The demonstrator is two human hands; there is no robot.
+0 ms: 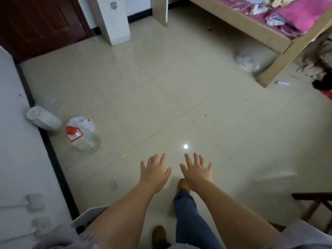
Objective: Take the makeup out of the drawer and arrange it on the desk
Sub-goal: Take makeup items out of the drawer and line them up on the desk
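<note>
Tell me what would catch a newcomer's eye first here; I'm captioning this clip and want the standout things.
The two bare hands, left hand and right hand, spread open with fingers apart above the glossy beige tiled floor, low in the middle. Next, the clear plastic jug with a red cap lying by the wall at left. Then the light wooden bed frame with pink bedding, top right.
</note>
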